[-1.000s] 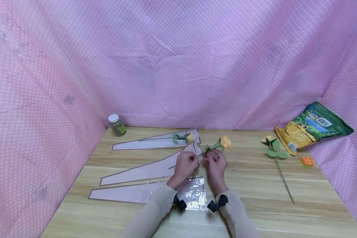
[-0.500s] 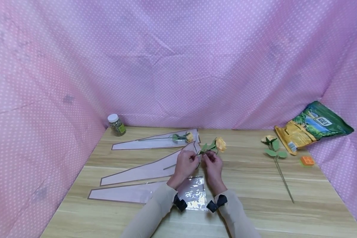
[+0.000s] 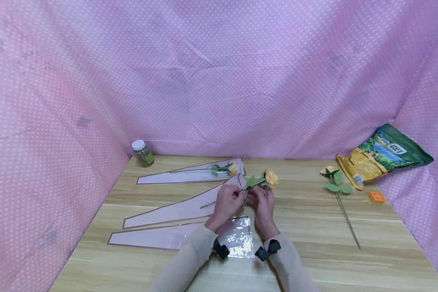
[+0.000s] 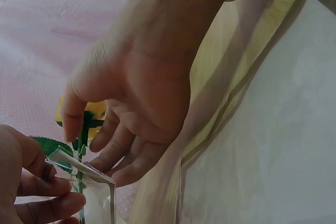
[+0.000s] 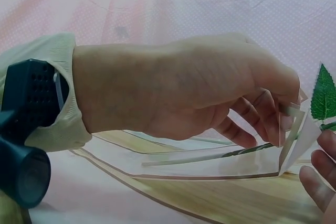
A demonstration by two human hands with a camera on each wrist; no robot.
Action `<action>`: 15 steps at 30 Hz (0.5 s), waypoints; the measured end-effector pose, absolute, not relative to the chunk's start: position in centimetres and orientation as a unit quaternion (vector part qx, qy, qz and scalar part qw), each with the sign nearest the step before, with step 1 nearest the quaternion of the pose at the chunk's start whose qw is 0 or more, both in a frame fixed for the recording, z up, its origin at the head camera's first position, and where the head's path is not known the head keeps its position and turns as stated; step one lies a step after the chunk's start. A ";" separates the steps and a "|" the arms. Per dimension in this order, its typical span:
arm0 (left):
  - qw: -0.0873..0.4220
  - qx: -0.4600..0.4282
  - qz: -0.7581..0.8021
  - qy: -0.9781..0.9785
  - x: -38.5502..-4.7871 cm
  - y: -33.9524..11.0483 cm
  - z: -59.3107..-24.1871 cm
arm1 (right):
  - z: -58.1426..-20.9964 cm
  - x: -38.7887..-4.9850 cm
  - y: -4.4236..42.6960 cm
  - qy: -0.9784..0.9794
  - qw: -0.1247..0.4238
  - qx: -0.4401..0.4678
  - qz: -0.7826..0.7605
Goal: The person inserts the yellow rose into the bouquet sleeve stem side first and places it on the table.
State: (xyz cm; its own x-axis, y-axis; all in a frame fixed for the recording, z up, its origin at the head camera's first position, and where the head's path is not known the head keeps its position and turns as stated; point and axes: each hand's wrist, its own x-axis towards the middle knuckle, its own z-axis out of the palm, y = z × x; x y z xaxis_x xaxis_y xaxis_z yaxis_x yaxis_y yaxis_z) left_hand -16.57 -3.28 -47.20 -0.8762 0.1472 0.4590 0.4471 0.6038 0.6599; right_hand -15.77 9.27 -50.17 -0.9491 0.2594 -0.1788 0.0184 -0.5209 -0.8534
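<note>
My left hand pinches the mouth edge of the middle clear-fronted flower sleeve. A yellow rose has its stem running inside that sleeve, while its bloom and leaves stick out to the right. Beside the bloom, my right hand has loosely bent, spread fingers around the upper stem; in the left wrist view they do not close on it. Fingers of the right hand appear just under the stem in the right wrist view. A leaf rises above them.
Behind lies another sleeve with a rose on it; a third sleeve lies in front. To the right are a loose rose, a green-yellow bag and an orange block. A white-lidded jar stands back left.
The rose has shifted left, its stem reaching further into the middle sleeve. My right hand moved left with it, then its fingers loosened and drew back slightly. The left hand stays at the sleeve's mouth.
</note>
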 end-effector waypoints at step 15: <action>0.172 -0.175 -0.412 -0.878 -16.4 -3.1 -47.3 | -49.5 -16.1 10.4 -0.486 0.094 -0.192 0.847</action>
